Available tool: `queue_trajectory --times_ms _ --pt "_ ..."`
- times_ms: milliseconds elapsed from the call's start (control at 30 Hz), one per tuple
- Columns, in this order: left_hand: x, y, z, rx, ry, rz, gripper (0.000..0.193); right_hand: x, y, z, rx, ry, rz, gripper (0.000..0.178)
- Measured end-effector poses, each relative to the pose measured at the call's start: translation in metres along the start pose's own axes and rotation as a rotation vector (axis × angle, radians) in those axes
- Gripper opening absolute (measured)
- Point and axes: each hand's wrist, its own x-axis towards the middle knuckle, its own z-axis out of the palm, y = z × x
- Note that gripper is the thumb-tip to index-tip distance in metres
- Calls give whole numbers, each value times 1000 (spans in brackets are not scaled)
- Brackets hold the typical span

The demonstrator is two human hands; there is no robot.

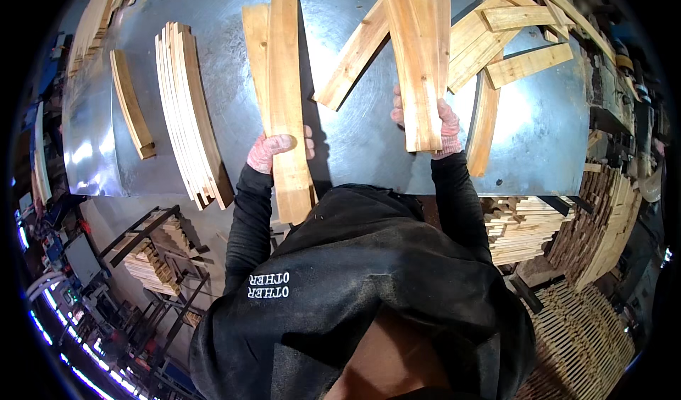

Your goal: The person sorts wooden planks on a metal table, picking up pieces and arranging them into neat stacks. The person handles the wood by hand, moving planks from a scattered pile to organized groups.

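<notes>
My left hand point(268, 149), in a pinkish work glove, is closed around two wooden boards point(285, 66) that overlap and fan apart toward their far ends. Their near ends reach past the table edge toward my body. On the right, my gloved right hand point(450, 127) grips several long wooden boards point(415, 52) near their near end, fingers on one side and thumb on the other. A single loose board point(355, 56) slants across the metal between the two bundles. Just left of my left hand stands a row of curved wooden strips point(186, 116) packed side by side.
A metal-topped table point(213, 17) spans the view. One curved strip point(131, 105) lies at its left, more strips point(99, 24) at the far left edge. Loose boards point(528, 65) cross each other at the right. Wood stacks point(525, 226) stand below the right edge, a rack point(152, 261) below the left.
</notes>
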Motion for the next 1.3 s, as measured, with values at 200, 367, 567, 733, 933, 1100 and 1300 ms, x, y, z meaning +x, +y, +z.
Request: queue_trajectory --times_ms 200,367,567,733,933,1100,1300 --pt "58 62 17 779 523 187 37 9 17 14 -156 24 -26 88" --pt "159 34 19 577 131 227 48 -13 33 23 -574 155 -150 88" --pt "194 -13 101 1285 153 -83 70 -54 9 25 -732 301 -243 86" --pt "113 -24 87 555 -20 83 47 -60 -2 16 -727 323 -252 83" --pt "34 27 38 575 362 239 38 -8 22 37 -801 198 -100 84" --pt "42 13 -26 249 508 258 46 58 91 3 -846 111 99 64" --pt "67 -13 -42 497 533 238 65 112 121 3 -735 200 340 50"
